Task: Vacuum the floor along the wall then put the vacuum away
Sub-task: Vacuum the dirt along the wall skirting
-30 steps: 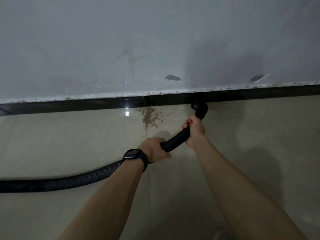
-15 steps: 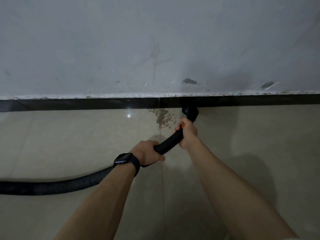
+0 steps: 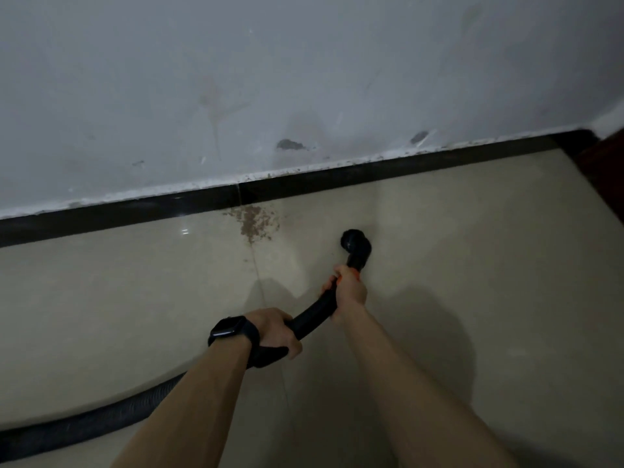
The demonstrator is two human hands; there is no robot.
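Lower left of the frame, the ribbed black vacuum hose (image 3: 84, 425) crosses the tiled floor (image 3: 472, 265) to the left grip (image 3: 275, 329), which is curled round its rigid end (dark watch (image 3: 233, 327) on that wrist). Just beyond, the right grip (image 3: 349, 292) wraps the tube. The nozzle (image 3: 356, 246) meets the floor mid-frame, apart from the black skirting (image 3: 135, 211). A brown dirt patch (image 3: 255, 221) lies to its upper left, below the scuffed wall (image 3: 304, 79).

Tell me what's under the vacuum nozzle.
The nozzle sits over beige floor tile, right of the brown dirt patch and short of the baseboard. The spot beneath its mouth is covered, so it cannot be seen.
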